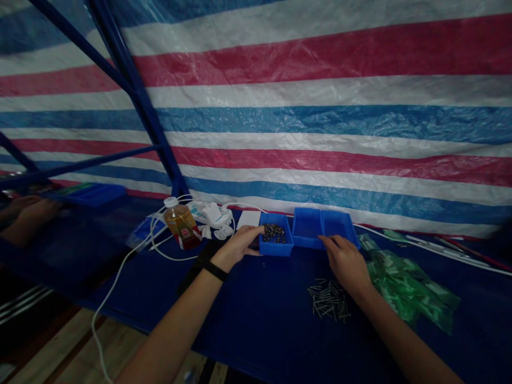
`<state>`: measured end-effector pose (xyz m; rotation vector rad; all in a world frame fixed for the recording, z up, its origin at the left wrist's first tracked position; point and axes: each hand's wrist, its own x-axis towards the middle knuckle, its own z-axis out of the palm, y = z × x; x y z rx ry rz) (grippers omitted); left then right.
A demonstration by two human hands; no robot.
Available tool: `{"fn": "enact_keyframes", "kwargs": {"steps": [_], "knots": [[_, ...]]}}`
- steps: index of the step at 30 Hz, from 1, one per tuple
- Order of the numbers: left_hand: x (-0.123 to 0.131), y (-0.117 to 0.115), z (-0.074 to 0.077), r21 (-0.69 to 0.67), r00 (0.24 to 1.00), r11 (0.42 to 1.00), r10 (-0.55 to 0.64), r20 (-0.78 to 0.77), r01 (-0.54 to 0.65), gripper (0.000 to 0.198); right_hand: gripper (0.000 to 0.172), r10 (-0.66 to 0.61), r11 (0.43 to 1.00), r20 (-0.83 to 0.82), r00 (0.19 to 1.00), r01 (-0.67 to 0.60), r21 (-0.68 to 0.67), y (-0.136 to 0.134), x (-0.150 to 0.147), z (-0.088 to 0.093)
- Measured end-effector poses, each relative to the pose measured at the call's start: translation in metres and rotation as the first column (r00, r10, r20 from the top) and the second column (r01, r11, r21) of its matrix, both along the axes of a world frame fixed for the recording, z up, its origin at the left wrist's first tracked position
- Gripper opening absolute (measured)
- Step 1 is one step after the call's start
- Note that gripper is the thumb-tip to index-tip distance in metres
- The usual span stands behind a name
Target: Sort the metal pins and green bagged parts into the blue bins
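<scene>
A small blue bin (276,249) with several dark metal nuts (273,232) in it stands on the blue table. My left hand (243,242), with a black band on the wrist, grips this bin at its left side, thumb up by the rim. To its right are two more blue bins side by side, a left one (307,226) and a right one (339,224), with bare floors. My right hand (347,262) pinches the front rim near where these two meet. Below that hand lies a loose pile of screws (328,300).
Green plastic bags (412,288) lie at the right. A drink bottle (182,224), a white power strip (212,214) and a white cable (120,277) are at the left. Blue frame bars (150,122) rise behind. Another person's hands (32,213) are at far left.
</scene>
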<state>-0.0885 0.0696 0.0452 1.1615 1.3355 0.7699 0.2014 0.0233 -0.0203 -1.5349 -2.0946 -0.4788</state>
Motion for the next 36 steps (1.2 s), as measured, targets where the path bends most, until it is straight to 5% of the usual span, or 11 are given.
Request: {"fn": "enact_keyframes", "kwargs": {"steps": [3, 6, 9, 12, 18, 23, 28, 36], "knots": [[-0.002, -0.013, 0.009, -0.212, 0.958, 0.977, 0.075, 0.277, -0.016, 0.030, 0.037, 0.002, 1.000, -0.143, 0.990, 0.002, 0.028, -0.011, 0.000, 0.015], [0.001, -0.032, 0.009, -0.211, 0.912, 0.977, 0.122, 0.392, -0.040, 0.028, 0.031, -0.001, 0.995, -0.438, 0.899, 0.046, 0.092, -0.040, -0.006, 0.030], [0.008, -0.055, 0.003, -0.097, 0.869, 0.993, 0.104, 0.484, -0.065, 0.037, 0.030, 0.004, 1.000, -0.546, 0.838, -0.004, 0.001, -0.080, -0.017, 0.023], [0.018, -0.072, -0.004, 0.055, 0.880, 0.991, 0.084, 0.467, -0.124, 0.044, 0.057, -0.035, 0.989, -0.471, 0.881, -0.039, -0.146, -0.109, -0.027, -0.003], [0.030, -0.078, -0.026, 0.377, 0.939, 0.913, 0.020, 0.345, -0.158, 0.043, 0.101, -0.097, 0.972, -0.354, 0.930, 0.012, -0.236, -0.112, -0.038, -0.035], [0.036, -0.081, -0.045, 0.599, 0.995, 0.799, -0.007, 0.102, -0.055, 0.031, 0.097, -0.093, 0.979, -0.300, 0.949, 0.032, -0.202, -0.100, -0.046, -0.036], [0.044, -0.093, -0.049, 0.804, 0.986, 0.578, -0.010, -0.167, 0.142, 0.018, 0.095, -0.124, 0.976, -0.277, 0.953, 0.066, -0.209, -0.098, -0.047, -0.040], [0.051, -0.100, -0.049, 0.895, 0.945, 0.322, 0.003, -0.327, 0.308, 0.010, 0.081, -0.110, 0.976, -0.272, 0.956, 0.053, -0.209, -0.101, -0.048, -0.035]]}}
